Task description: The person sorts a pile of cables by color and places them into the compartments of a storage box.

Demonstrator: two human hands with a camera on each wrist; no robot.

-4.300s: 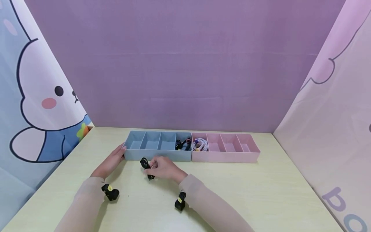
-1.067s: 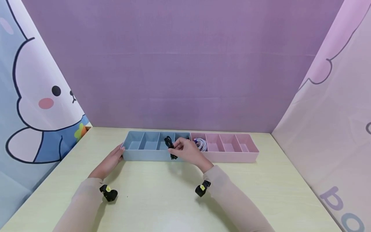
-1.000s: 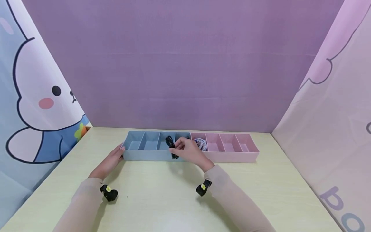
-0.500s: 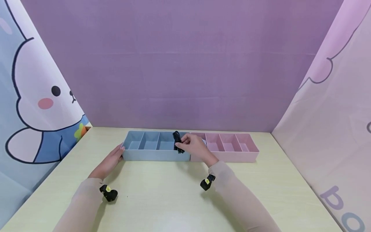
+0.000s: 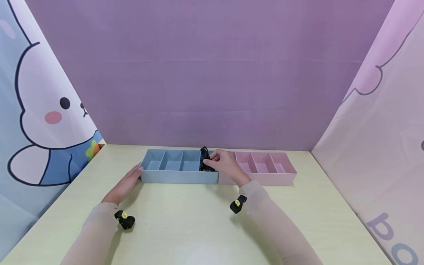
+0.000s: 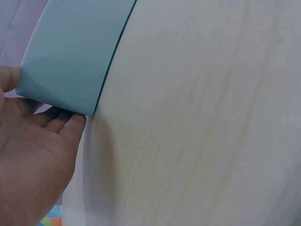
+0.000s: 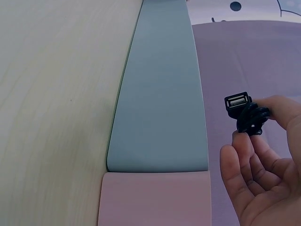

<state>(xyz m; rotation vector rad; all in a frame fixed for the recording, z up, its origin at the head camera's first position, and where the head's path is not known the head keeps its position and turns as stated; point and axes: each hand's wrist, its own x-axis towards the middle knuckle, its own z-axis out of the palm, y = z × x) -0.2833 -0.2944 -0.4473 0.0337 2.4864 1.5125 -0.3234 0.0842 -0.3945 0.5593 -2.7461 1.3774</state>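
Note:
In the head view, my right hand (image 5: pixel 225 163) pinches a bundled black USB cable (image 5: pixel 204 154) between thumb and fingers, at the rightmost compartment of the blue divided box (image 5: pixel 179 177). The right wrist view shows the cable's USB socket end (image 7: pixel 237 100) pointing away from the fingers. My left hand (image 5: pixel 125 186) rests against the left end of the blue box; in the left wrist view its thumb (image 6: pixel 8 77) touches near the upper corner and its fingers (image 6: pixel 68 129) lie along the end wall. The hand and cable cover most of the rightmost blue compartment.
A pink divided box (image 5: pixel 265 179) stands end to end with the blue one on the pale wooden table (image 5: pixel 185 221). My right hand hides its leftmost compartment. A purple backdrop (image 5: pixel 212 73) rises behind, with printed cloths (image 5: pixel 56 158) at the sides.
My right hand has carried the cable from in front of the blue box up and rightward to its rightmost compartment, then a little lower into it. The left hand stays at the box's end.

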